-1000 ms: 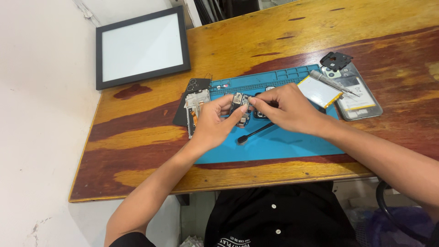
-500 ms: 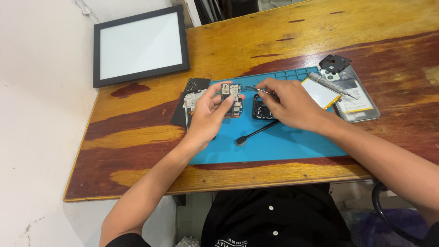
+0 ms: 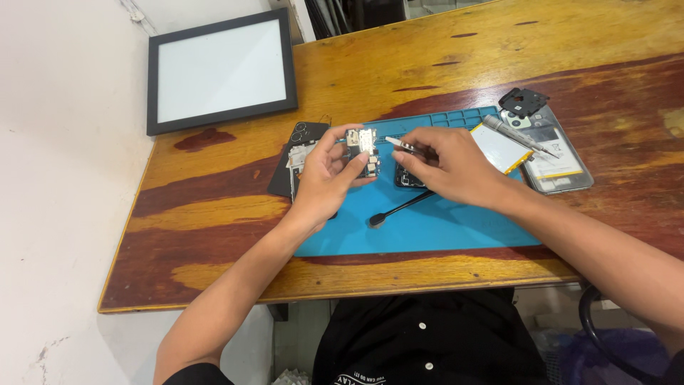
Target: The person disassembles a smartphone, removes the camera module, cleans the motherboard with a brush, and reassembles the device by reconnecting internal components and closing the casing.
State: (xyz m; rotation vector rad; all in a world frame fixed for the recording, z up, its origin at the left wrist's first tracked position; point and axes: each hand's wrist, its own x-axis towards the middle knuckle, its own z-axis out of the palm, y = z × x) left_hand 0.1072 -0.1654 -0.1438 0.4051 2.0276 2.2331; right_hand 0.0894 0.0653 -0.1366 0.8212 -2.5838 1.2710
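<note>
Holding a small circuit board (image 3: pixel 362 146) upright in the left hand (image 3: pixel 324 178), fingers (image 3: pixel 354 173) curled shut around its edges, above the far left part of the blue work mat (image 3: pixel 442 224). Pinching a pair of metal tweezers (image 3: pixel 402 145) in the right hand (image 3: pixel 449 167), fingers closed on the tool, tip pointing left and reaching just beside the board's right edge; touching or not, cannot tell. Hovering both hands close together over the mat, near the middle of the wooden counter (image 3: pixel 399 64).

Lying on the mat just near of the hands: a black spudger (image 3: pixel 399 210), slanted, round end toward the near left. Sitting partly under the right hand: a dark phone part (image 3: pixel 410 178), mostly hidden. Lying to the left of the left hand, half off the mat: an opened dark phone body (image 3: pixel 299 153). Resting to the right of the right hand: a flat battery (image 3: pixel 502 146) with a yellow edge, then a clear phone cover (image 3: pixel 559 160) with a screwdriver (image 3: pixel 516 135) lying across it, and a small black plate (image 3: pixel 524 101) just beyond. Lying at the far left of the counter: a black-framed white panel (image 3: pixel 217 68).
</note>
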